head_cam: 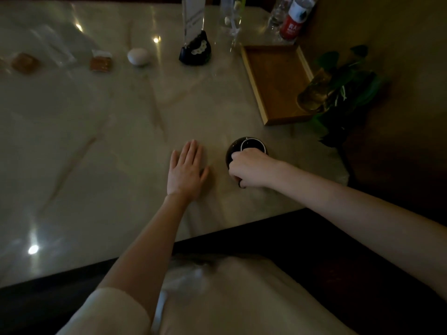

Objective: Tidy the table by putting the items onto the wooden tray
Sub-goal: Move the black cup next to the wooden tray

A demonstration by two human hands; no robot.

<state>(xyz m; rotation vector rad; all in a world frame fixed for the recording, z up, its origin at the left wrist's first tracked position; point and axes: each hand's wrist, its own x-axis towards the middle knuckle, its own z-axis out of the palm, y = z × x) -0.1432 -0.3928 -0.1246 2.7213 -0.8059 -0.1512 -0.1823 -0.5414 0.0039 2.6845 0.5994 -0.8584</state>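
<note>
A wooden tray (273,76) lies on the pale marble table (101,131) at the right, its bottom bare. Just below it stands a small black cup (250,146) with a white rim. My right hand (251,169) is closed around the cup's near side. Flat on the table to the left of the cup rests my left hand (186,169), fingers apart and holding nothing. Farther back lie a white egg (138,56), two wrapped brown snacks (101,62) (25,62) and a black pouch (196,50) with a white pattern.
Clear glass vessels (231,18) and a red-labelled bottle (294,18) stand behind the tray. A glass vase with a green plant (338,85) sits at the tray's right edge. The table's dark front edge runs close to my body.
</note>
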